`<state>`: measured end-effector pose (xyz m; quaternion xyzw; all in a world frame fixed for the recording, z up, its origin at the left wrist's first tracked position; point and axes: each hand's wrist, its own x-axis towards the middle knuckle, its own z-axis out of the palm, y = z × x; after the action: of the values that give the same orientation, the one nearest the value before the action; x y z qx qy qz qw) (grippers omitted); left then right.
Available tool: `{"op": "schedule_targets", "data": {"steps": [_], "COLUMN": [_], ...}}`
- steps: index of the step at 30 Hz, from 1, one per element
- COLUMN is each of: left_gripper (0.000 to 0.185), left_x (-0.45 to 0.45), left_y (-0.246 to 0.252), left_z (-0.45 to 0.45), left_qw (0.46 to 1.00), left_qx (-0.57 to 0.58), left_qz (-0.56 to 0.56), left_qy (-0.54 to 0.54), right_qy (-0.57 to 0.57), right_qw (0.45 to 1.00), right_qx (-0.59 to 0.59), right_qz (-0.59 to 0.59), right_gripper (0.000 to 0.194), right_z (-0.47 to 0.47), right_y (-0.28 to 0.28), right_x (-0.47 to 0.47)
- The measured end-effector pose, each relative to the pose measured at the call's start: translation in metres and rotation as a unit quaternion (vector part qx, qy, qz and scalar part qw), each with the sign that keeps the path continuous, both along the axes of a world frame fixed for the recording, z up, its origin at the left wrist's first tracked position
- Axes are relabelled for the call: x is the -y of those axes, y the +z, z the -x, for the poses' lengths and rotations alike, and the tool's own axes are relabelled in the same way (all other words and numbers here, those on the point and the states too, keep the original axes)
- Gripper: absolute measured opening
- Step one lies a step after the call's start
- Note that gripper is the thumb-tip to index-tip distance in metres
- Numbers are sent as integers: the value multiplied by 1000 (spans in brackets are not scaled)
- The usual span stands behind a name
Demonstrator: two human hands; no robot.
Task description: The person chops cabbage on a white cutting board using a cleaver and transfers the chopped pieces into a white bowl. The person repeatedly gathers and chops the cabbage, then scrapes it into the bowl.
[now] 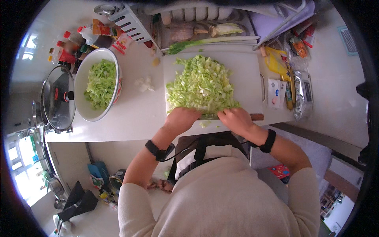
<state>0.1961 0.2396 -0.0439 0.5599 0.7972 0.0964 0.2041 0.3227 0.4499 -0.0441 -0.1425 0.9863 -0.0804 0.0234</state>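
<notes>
A large heap of chopped leafy greens, seemingly cabbage or lettuce (204, 84), covers much of the white cutting board (247, 77). At its near edge lies a knife (257, 117) with a brown handle; part of its blade shows between my hands under the greens. My left hand (183, 119) has curled fingers at the blade's left end. At the blade's right end, beside the handle, my right hand (236, 119) is curled too. Both sets of fingertips are partly hidden. To the left, a white enamel basin (117, 80) holds more chopped greens (102, 84).
Beyond the board, a rack (131, 25) stands near a scallion (207, 41). Pale scraps (145, 84) lie between basin and board. A glass pan lid (57, 97) and bottles (69, 47) are at left. A yellow package (276, 63) and silver packet (302, 94) lie at right.
</notes>
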Motion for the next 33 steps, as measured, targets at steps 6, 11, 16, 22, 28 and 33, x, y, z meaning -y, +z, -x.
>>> {"op": "schedule_targets", "data": {"steps": [6, 11, 16, 22, 28, 33], "left_gripper": [13, 9, 10, 11, 12, 9], "left_x": [3, 8, -3, -12, -30, -32], "left_y": [-3, 16, 18, -1, -5, -6], "left_z": [0, 6, 21, 29, 30, 27], "left_qw": [999, 995, 992, 993, 993, 993], "left_qx": [-36, -63, -91, -43, -39, -41], "left_qz": [-35, -68, -36, 0, 41, 47], "left_qy": [5, 29, 79, 111, 101, 101], "right_qy": [22, 54, 93, 98, 63, 92], "right_qw": [999, 998, 993, 992, 995, 995], "right_qx": [-3, -13, -6, 50, 76, -43], "right_qz": [-27, -43, -77, -62, -1, 9], "right_gripper": [7, 7, 6, 7, 10, 14], "right_z": [7, 26, 68, 94, 92, 78], "right_y": [19, 55, 63, 37, 7, -10], "right_x": [1, -9, -18, -27, -40, -49]}}
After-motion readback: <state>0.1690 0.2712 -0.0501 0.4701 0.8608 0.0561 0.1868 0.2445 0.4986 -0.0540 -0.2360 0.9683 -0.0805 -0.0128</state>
